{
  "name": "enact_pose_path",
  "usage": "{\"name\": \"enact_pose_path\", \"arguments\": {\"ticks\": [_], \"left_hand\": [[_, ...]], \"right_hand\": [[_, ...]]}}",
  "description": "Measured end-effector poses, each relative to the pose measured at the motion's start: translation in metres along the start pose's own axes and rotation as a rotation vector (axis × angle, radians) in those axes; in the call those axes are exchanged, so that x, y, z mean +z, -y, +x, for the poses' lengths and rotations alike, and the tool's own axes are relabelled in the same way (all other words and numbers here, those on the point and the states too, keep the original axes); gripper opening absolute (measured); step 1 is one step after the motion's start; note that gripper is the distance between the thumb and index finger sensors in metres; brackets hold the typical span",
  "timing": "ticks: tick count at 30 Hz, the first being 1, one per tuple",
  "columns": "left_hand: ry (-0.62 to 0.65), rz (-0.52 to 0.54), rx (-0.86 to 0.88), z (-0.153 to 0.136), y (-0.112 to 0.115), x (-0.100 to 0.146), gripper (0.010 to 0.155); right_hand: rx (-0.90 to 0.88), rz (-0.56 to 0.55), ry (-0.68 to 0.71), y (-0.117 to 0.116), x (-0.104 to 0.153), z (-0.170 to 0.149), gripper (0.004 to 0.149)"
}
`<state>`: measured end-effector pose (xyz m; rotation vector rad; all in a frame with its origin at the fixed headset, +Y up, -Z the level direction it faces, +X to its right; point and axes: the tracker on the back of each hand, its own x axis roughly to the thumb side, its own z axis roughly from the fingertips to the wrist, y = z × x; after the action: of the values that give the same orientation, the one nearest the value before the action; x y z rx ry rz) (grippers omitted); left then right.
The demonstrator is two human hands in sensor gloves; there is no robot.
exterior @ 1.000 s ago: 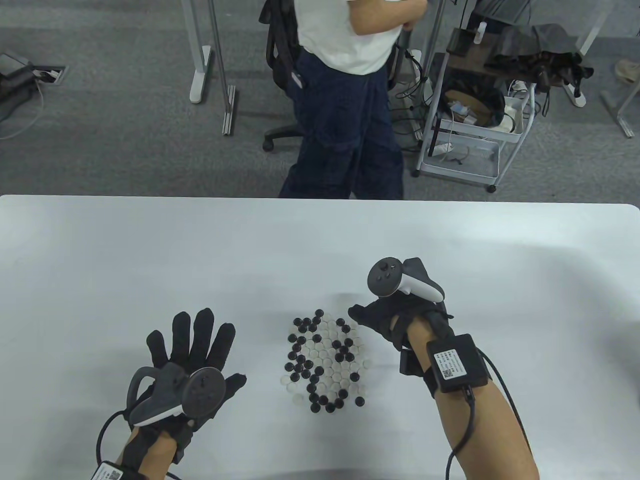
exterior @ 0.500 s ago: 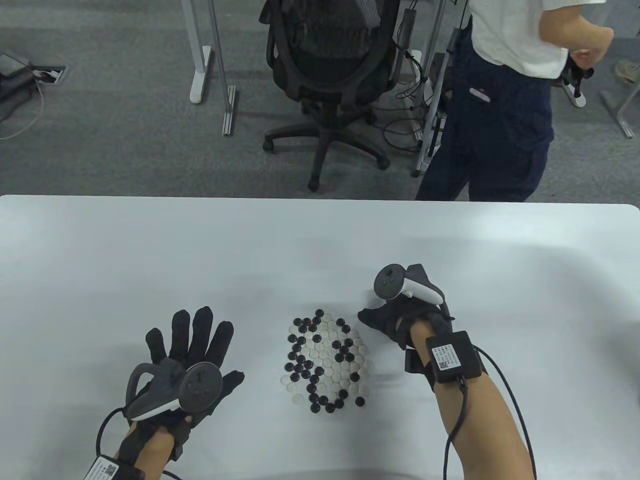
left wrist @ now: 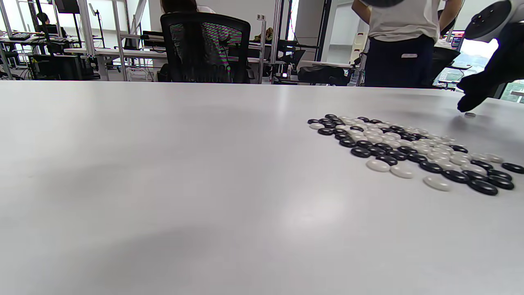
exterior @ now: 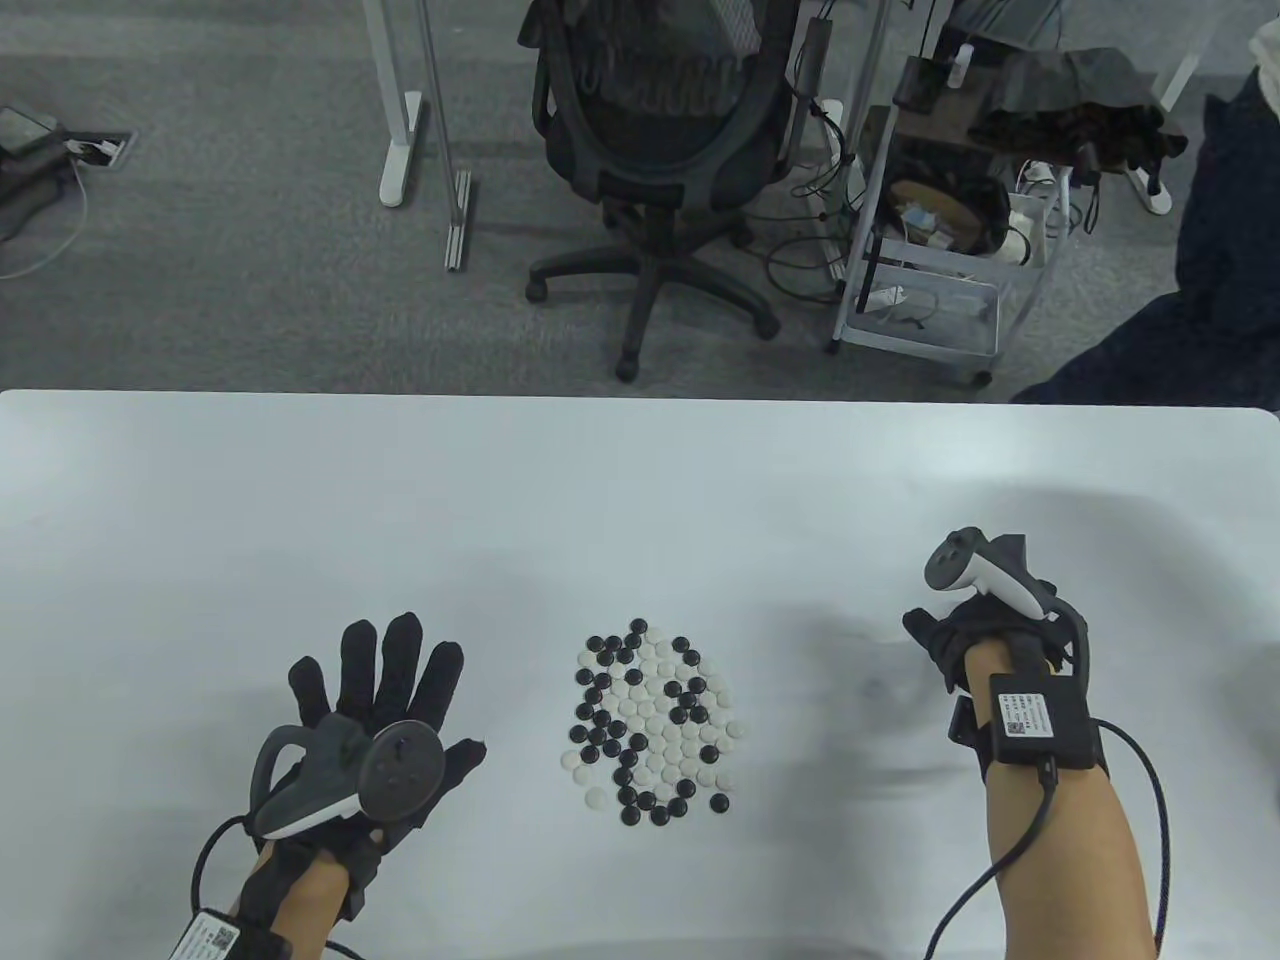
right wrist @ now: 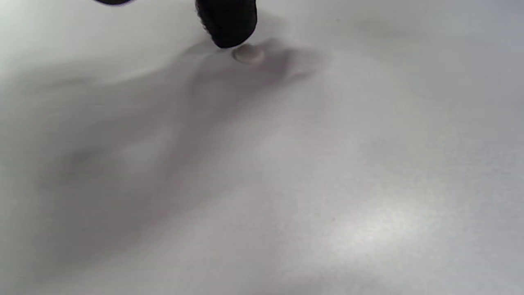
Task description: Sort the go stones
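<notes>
A heap of mixed black and white Go stones (exterior: 650,720) lies mid-table, also seen in the left wrist view (left wrist: 409,147). My left hand (exterior: 390,680) rests flat to the heap's left, fingers spread, holding nothing. My right hand (exterior: 935,640) is well to the right of the heap, fingers pointing down at the table. Under it a single white stone (right wrist: 247,54) lies on the table, with one fingertip (right wrist: 227,22) just above its far edge. The left wrist view shows that stone (left wrist: 470,114) on the table beneath the right hand (left wrist: 479,92).
The white table (exterior: 300,500) ends at its far edge. Beyond it stand a black office chair (exterior: 660,130) and a white wire cart (exterior: 940,260). A person's dark trouser leg (exterior: 1220,250) shows at the right edge.
My right hand has moved from the heap's upper right edge far out to the right. The person behind the table has walked off to the right. My left hand has stayed put.
</notes>
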<state>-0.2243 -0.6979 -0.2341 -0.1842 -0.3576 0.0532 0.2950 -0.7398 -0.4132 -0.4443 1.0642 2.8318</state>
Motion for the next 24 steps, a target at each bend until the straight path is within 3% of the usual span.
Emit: {"name": "enact_pose_path", "arguments": {"ticks": [2,3,5,8,14,20,24], "left_hand": [[-0.001,0.002,0.001,0.000,0.000,0.000,0.078],[-0.001,0.004,0.002,0.000,0.000,0.000,0.078],[-0.001,0.006,0.003,0.000,0.000,0.000,0.078],[0.002,0.010,0.002,0.000,-0.001,0.001,0.078],[0.009,0.016,-0.007,0.001,0.000,0.001,0.078],[0.006,0.024,0.003,0.000,-0.001,0.002,0.078],[0.001,0.013,-0.004,0.000,0.001,0.001,0.078]], "right_hand": [[-0.020,-0.024,0.075,0.004,0.008,0.013,0.070],[-0.053,-0.022,0.191,0.006,0.017,0.029,0.069],[-0.114,0.046,0.361,0.004,0.029,0.054,0.067],[-0.049,0.145,0.488,-0.009,0.043,0.093,0.066],[0.040,0.218,0.581,-0.039,0.047,0.139,0.065],[0.011,0.230,0.650,-0.051,0.047,0.155,0.064],[0.052,0.238,0.627,-0.057,0.044,0.157,0.064]]}}
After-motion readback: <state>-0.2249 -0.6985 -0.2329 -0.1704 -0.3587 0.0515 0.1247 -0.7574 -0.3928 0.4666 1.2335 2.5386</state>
